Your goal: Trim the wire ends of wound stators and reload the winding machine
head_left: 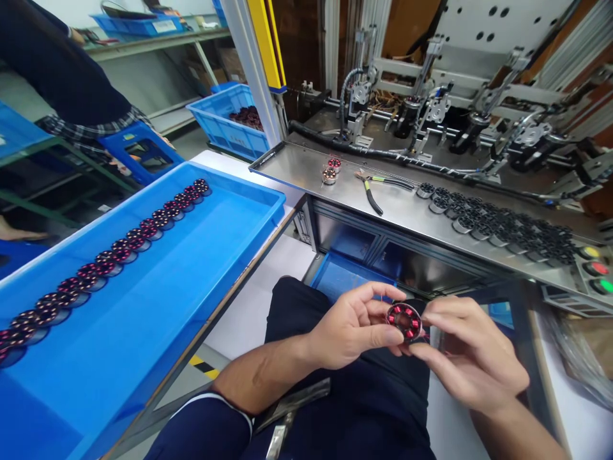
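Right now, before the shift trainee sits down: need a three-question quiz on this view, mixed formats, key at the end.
1. True or false: the left hand holds a red-wound ring.
2. Fill in: the row of wound rings sits in a tray coloured ____.
3. Where do the pliers lie?
A) in the tray
B) on the metal ledge
C) in the left hand

Key: 1 true; 2 blue; 3 B.
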### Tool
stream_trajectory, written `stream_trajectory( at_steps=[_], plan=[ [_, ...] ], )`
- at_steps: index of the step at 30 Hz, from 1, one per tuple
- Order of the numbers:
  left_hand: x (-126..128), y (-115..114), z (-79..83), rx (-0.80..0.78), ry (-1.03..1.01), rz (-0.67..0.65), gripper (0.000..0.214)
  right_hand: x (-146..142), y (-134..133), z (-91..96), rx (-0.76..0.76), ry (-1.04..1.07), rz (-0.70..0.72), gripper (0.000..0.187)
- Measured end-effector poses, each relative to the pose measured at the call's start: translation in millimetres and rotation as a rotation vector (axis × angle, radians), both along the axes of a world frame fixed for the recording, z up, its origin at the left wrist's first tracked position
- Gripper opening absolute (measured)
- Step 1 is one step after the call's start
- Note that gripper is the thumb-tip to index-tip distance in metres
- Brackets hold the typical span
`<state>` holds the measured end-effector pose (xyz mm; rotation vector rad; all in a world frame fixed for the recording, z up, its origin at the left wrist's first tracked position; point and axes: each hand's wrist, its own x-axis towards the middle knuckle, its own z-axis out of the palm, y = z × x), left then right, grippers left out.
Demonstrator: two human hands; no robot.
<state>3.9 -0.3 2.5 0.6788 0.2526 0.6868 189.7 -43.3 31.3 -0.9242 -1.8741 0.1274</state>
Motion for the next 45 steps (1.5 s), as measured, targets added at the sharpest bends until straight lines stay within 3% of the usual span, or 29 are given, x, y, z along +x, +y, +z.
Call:
stream_trajectory(
  at_steps=[7, 12, 15, 20, 23, 28, 39, 42, 45],
  plan=[
    [3, -1, -4.5, -0.012, -0.033, 0.013, 0.051, 1, -8, -2.9, 0.013, -0.053, -0.031, 0.040],
    [6, -2, -6.4, 0.034, -0.075, 0.089, 0.040, -8, -11, -4.6, -0.036, 0.018, -0.102, 0.028],
    [5, -2, -4.4, 0.212, -0.095, 0.212, 0.045, -15, -11, -7.0, -0.131, 0.149, -0.123, 0.023],
    [5, -6, -6.8, 0.783, 0.151, 0.678, 0.043, -22, -11, -18.2, -0.431, 0.414, -0.079, 0.015],
    [7, -10, -13.8, 0.864, 0.211, 0.784, 0.064, -26, -9, -26.5, -0.598, 0.638, -0.017, 0.015],
    [6, -13, -21.2, 0.887, 0.270, 0.815, 0.076, -31, -6, -32.2, -0.763, 0.858, 0.008, 0.010],
    [0, -7, -15.7, 0.946, 0.175, 0.764, 0.056, -32, -5, -28.9, -0.781, 0.857, 0.128, 0.011],
    [-1, -5, -14.3, 1.031, 0.130, 0.764, 0.057, -28, -5, -24.5, -0.694, 0.685, 0.092, 0.015],
    [-4, -2, -13.1, 1.022, -0.024, 0.641, 0.069, -18, -6, -14.6, -0.398, 0.351, 0.003, 0.015]
  ],
)
